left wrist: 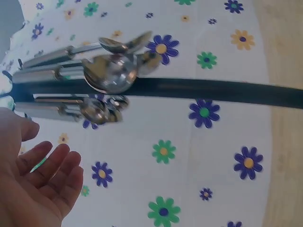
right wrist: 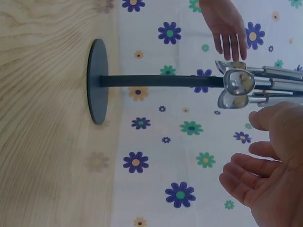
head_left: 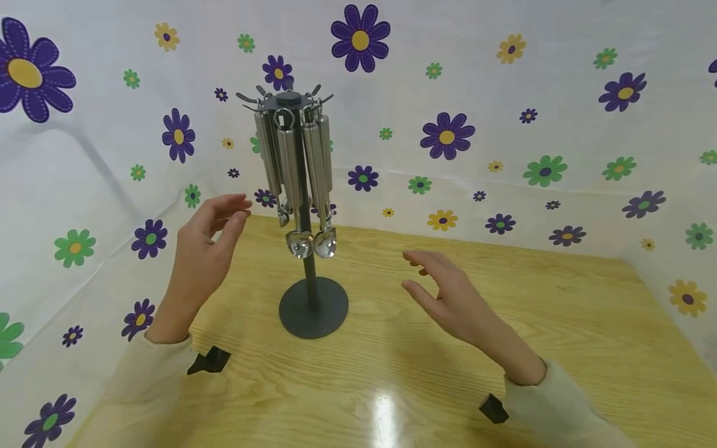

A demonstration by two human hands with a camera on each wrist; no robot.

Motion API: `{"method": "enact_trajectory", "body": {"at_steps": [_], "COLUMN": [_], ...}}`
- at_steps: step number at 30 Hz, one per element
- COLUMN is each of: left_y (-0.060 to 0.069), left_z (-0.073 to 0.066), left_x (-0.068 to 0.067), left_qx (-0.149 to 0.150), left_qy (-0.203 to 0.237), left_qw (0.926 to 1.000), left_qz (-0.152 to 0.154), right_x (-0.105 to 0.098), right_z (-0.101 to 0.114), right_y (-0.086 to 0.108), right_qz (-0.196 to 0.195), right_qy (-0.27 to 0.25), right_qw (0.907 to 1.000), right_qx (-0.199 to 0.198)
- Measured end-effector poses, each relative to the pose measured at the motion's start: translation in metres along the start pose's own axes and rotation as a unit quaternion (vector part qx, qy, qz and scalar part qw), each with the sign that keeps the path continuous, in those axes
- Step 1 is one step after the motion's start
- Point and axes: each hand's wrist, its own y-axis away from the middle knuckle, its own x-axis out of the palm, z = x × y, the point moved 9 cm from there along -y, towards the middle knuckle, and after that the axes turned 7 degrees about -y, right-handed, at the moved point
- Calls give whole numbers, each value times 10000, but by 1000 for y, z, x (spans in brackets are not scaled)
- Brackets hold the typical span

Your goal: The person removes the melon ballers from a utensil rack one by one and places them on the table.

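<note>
A dark stand (head_left: 313, 308) with a round base and hooked top rises from the table. Several metal utensils (head_left: 288, 168) hang by their rings, bowls downward; their shiny bowls (left wrist: 111, 73) show large in the left wrist view. Just left of them my left hand (head_left: 204, 249) hovers with loosely bent fingers, holding nothing. My right hand (head_left: 459, 298) is raised to the right of the stand, farther off, fingers relaxed and thumb apart. In the right wrist view the bowls (right wrist: 238, 82) hang between my two hands, and neither hand visibly touches them.
The wood-grain table (head_left: 392, 348) extends under both arms. A white flower-patterned cloth (head_left: 482, 87) stands behind and at both sides, close to my left forearm. Small black pieces (head_left: 494, 409) sit at both sleeves.
</note>
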Motion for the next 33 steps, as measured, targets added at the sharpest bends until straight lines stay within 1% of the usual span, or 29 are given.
{"method": "enact_trajectory", "body": {"at_steps": [3,7,13,15,17,21,23,28,31,33], "left_y": [-7,-20,-33,-37,-42,-50,-53,-62,-67,-70], "left_z": [-12,-31,-56,-63,-69,-80,-85,-93,-97,-100], "left_x": [-1,-3,-9,-12,-17,-27,-30,-31,-31,-32], "left_qx": [-86,-89,137,199,245,236,197,41,-70,-111], "left_qy": [129,382,845,925,987,986,931,987,1112,1109], "left_qw": [9998,9991,9957,9943,9925,9892,9884,9872,9855,9849], "left_qz": [-92,-172,-359,-485,-672,-1060,-1180,-1253,-1282,-1324], "right_x": [5,8,9,9,8,9,10,13,17,19], "right_z": [13,33,57,64,73,88,95,107,112,114], "right_y": [-11,-28,-47,-53,-58,-68,-73,-84,-90,-94], "right_qz": [46,-52,-367,-470,-562,-609,-628,-642,-604,-573], "right_qy": [-111,-287,-640,-793,-905,-1095,-1174,-1491,-1746,-1877], "right_qw": [9999,9990,9955,9934,9914,9879,9867,9822,9780,9760], "right_qx": [-64,-329,-590,-676,-766,-909,-936,-946,-970,-943]}}
